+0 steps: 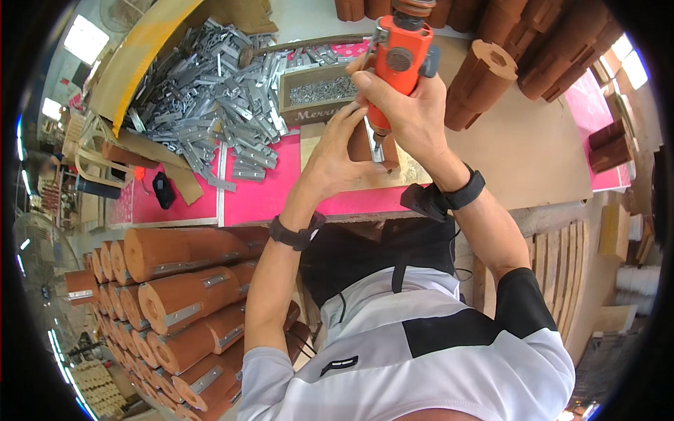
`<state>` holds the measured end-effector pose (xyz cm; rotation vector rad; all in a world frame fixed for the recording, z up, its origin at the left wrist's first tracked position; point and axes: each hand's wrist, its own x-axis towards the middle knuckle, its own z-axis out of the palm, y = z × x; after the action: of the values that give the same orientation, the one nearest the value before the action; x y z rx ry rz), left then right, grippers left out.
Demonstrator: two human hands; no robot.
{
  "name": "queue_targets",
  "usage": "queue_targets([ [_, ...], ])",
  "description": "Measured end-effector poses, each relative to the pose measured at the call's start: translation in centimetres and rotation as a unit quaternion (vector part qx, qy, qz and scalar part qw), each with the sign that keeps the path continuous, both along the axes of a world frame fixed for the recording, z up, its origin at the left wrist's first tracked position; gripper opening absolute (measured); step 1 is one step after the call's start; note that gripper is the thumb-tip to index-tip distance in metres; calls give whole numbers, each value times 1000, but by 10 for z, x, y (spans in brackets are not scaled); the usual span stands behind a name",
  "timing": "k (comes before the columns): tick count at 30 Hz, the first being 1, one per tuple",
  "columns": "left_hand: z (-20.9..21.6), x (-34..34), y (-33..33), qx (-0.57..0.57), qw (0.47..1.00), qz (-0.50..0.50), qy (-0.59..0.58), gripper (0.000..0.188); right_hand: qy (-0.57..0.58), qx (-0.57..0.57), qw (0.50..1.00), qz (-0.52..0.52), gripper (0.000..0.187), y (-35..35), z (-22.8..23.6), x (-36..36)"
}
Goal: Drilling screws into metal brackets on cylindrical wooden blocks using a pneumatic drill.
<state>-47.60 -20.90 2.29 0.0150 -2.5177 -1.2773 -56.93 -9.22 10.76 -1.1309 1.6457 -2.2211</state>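
the right hand (420, 116) is wrapped around an orange-red power screwdriver with a dark knob on its side (401, 62), which is held upright, nose downward. the left hand (335, 151) grasps a reddish-brown wooden piece (361, 146), its fingers at the far end and its thumb near the close end. this wooden piece lies at the near edge of the desk, in front of the person, with a narrow silver metal strip (377, 151) along its top. the screwdriver's tip is at the strip; whether it is seated in a screw is too small to tell.

just beyond the left hand stands a rectangular wooden tray (300, 116) holding many small silver screws (319, 92). to its left, a large heap of flat silver metal strips (225, 98) spreads over the pink-topped desk (281, 193), near a cardboard sheet with a yellow edge (144, 59). a small black object (163, 191) lies at the left of the desk.

right of the screwdriver, a reddish-brown wooden cylinder with a hole in its end (469, 98) stands on a light brown board (519, 165). below the desk's left side, similar brown cylinders (186, 302) are stacked on their sides, many with metal strips attached.
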Motion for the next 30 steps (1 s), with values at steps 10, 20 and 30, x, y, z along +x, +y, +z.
queue_targets([
  [10,34,-23,12,-325,942,-27,-82,75,31,37,998,-38,36,44,16,-15],
  [20,64,-31,7,-291,929,-85,-211,68,-28,67,997,-39,28,74,15,-18],
  [30,16,22,-2,-76,991,-42,-100,78,-22,47,998,-43,26,47,6,-14],
])
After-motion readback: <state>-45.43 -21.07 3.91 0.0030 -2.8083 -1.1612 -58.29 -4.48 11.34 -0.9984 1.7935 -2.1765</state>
